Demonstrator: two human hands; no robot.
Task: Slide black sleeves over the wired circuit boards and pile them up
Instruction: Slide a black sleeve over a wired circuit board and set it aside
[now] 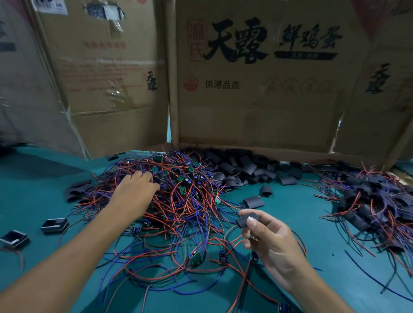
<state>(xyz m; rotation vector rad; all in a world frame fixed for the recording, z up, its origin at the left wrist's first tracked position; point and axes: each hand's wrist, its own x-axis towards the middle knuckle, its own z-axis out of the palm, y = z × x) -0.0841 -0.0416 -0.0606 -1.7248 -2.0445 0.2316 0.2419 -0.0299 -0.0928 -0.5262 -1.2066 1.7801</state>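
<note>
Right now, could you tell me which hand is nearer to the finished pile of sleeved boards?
Right. The right hand, pinching a sleeve, is beside the finished pile; the left hand reaches into the tangle of bare boards, farther away.

The left hand's fingers sink into the tangle of wired circuit boards, tips hidden, while the black sleeve pinched by the right hand's fingers is half covered by them.
</note>
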